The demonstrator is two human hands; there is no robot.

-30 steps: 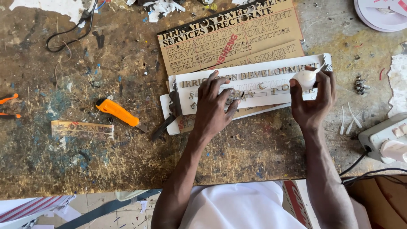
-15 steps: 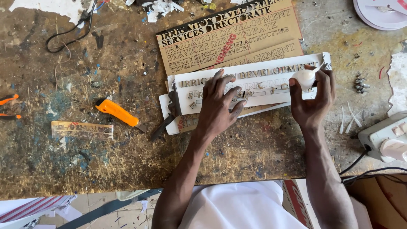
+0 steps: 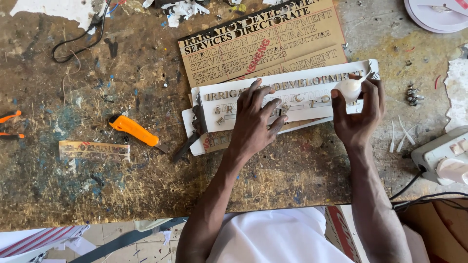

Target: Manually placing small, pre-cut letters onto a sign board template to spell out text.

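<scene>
The person's left hand [image 3: 256,117] lies flat on a white sign strip [image 3: 292,92], its fingers [image 3: 273,109] spread wide and pressing on small metal letters [image 3: 280,112], gripping nothing. The right hand [image 3: 358,109] has its fingers curled tight around a small white glue bottle [image 3: 350,88], nozzle pointing up and away. The strip rests on the messy tabletop [image 3: 97,185], over a brown stencil board [image 3: 263,44]. An orange knife [image 3: 134,129] lies well apart. It looks like a letter-sticking step; the bottle's tip would need careful aiming at one tiny letter.
</scene>
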